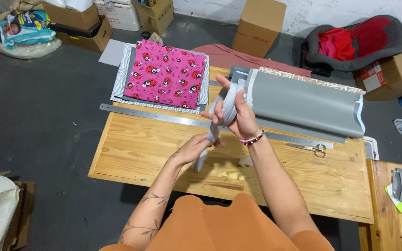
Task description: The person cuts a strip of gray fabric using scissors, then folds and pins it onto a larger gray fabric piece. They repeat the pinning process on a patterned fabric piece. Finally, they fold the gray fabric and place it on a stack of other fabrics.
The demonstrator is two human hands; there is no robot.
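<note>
- On the floor at far left you have a pack of diapers (25, 27) lying beside open cardboard boxes (81, 24).
- At the back left corner of the wooden table (331, 186), a stack of fabric pieces sits with a pink ladybird print (165, 74) on top and grey and zebra-patterned layers under it, overhanging the table's far edge.
- A long metal ruler (164, 116) runs across the table just in front of that stack and passes beneath your hands.
- Your left hand (192, 149) is low, over the middle of the table; its grip is pressed together, pinching the lower part of a grey fabric strip (219, 111).
- Your right hand (236, 114) is higher and farther from you, the strip wound around its fingers; that grip is curled shut on the strip, which stretches taut between your two hands above the ruler.
- Just right of your right hand lies a roll of grey material (308, 104), with a leaf-patterned fabric under its far side.
- Scissors (309, 148) rest on the table in front of the roll, beside the ruler's right end.
</note>
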